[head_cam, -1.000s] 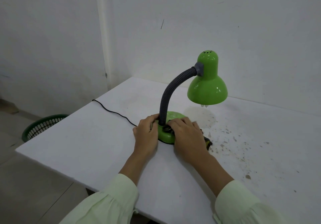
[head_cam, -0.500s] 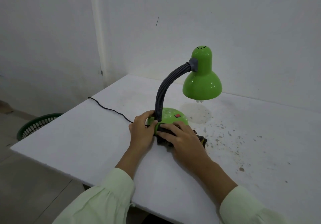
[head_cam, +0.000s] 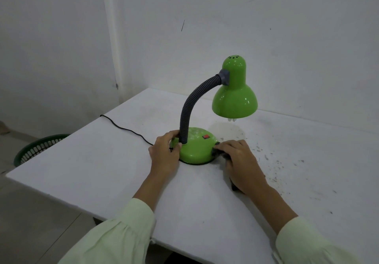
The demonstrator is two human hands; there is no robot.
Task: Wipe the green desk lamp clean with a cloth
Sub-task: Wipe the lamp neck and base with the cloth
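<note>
The green desk lamp [head_cam: 234,97] stands on a white table [head_cam: 102,161]. It has a round green base [head_cam: 194,147] with a red switch, a grey ribbed neck and a glossy shade bent to the right. My left hand [head_cam: 165,153] grips the left edge of the base beside the neck. My right hand [head_cam: 239,159] presses a dark cloth [head_cam: 220,154] against the right edge of the base. Most of the cloth is hidden under my palm; a dark corner shows near my wrist.
The lamp's black cord [head_cam: 125,129] runs left from the base to the table's edge. A green mesh basket [head_cam: 39,149] sits on the floor at the left. Dark specks litter the table to the right. White walls stand close behind.
My right hand has slid the cloth from the front of the base round to its right side, baring the base's top and red switch. My left hand stays on the base.
</note>
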